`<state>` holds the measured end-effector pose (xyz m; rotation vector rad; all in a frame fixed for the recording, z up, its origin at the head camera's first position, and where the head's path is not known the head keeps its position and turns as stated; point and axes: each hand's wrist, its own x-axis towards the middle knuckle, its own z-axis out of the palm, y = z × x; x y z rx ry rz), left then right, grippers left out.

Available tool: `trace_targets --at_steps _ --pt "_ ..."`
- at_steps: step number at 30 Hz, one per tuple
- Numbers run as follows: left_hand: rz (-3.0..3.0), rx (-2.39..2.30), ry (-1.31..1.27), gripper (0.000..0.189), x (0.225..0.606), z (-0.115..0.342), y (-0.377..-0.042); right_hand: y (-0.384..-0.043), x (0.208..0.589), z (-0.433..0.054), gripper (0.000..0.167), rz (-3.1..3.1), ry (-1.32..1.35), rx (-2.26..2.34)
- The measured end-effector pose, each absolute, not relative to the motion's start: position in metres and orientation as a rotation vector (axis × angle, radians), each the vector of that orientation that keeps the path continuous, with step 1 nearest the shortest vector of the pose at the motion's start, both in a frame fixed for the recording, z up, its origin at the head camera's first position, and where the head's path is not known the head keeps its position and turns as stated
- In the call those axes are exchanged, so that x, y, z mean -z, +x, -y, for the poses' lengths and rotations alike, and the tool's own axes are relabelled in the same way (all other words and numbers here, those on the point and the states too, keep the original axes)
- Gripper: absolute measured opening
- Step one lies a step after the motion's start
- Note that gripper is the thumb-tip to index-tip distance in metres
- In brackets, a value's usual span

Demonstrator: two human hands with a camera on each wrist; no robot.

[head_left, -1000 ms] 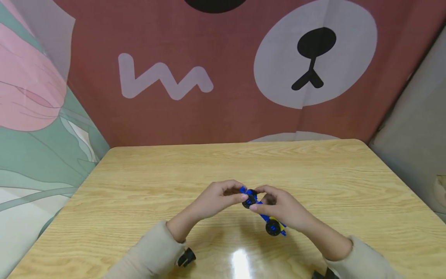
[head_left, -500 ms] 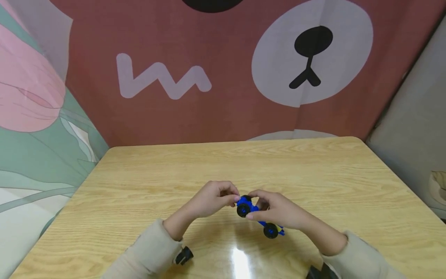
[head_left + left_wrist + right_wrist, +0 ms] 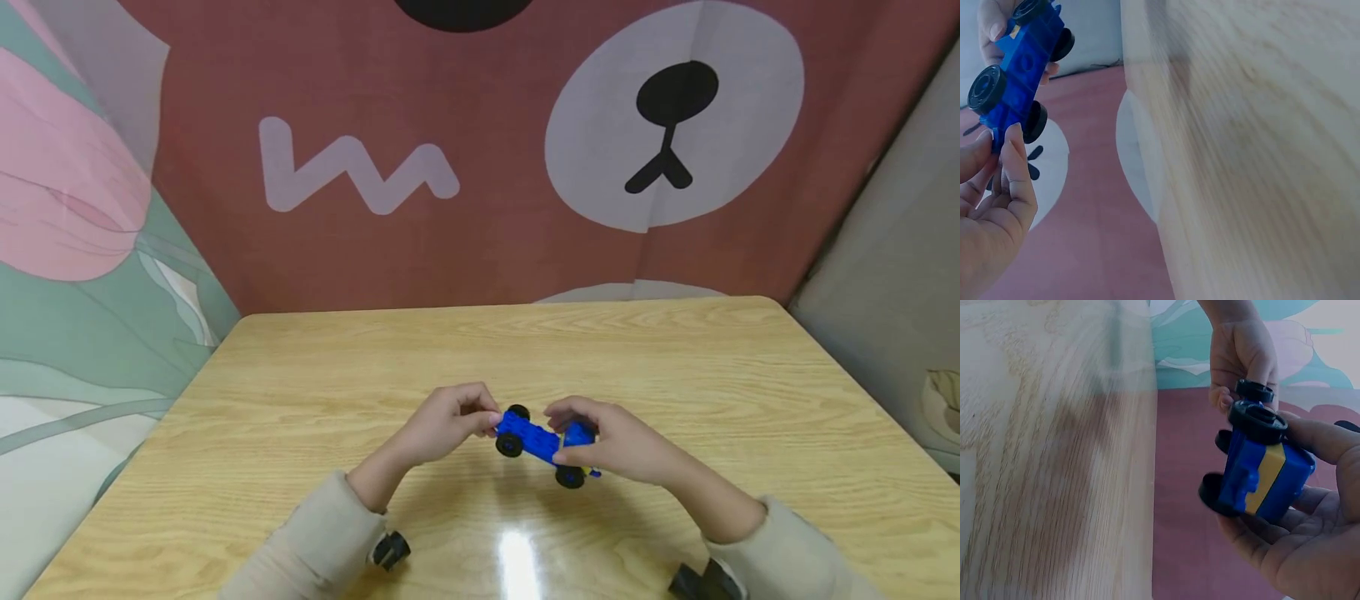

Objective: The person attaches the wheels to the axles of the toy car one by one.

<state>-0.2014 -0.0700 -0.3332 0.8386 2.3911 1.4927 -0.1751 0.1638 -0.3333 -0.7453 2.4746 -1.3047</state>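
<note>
A blue toy truck (image 3: 536, 438) with black wheels and a yellow strip at its front is held above the table by both hands. My left hand (image 3: 442, 425) pinches the small tab at the truck's rear end between thumb and finger, as the left wrist view shows close up. At the cab end, my right hand (image 3: 626, 442) grips the truck with the thumb on the near side and fingers on the far side. In the right wrist view the blue and yellow front (image 3: 1272, 475) of the truck faces the camera.
Underneath is a light wooden table (image 3: 360, 358). Behind it hangs a reddish-brown cloth (image 3: 495, 250) with a bear's muzzle printed on it. Black wrist cameras (image 3: 391, 550) sit below both sleeves.
The truck has turned so its flat blue bed shows, and its rear has moved left. My right hand has shifted its hold to the cab, while my left hand has moved slightly left.
</note>
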Motion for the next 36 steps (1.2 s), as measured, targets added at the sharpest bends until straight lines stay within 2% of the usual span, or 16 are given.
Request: trace_targets --at_steps 9,25,36 --pt "-2.386 -1.567 0.768 0.009 0.348 0.081 -0.211 -0.176 0.334 -0.176 0.050 -2.447 -0.670 1.419" --pt "-2.497 -1.330 0.829 0.004 0.362 0.081 -0.219 -0.187 0.349 -0.174 0.029 -2.553 -0.542 1.456" --pt "-2.524 -1.246 0.774 0.014 0.366 0.077 -0.227 -0.200 0.360 -0.174 0.032 -2.556 -0.512 1.434"
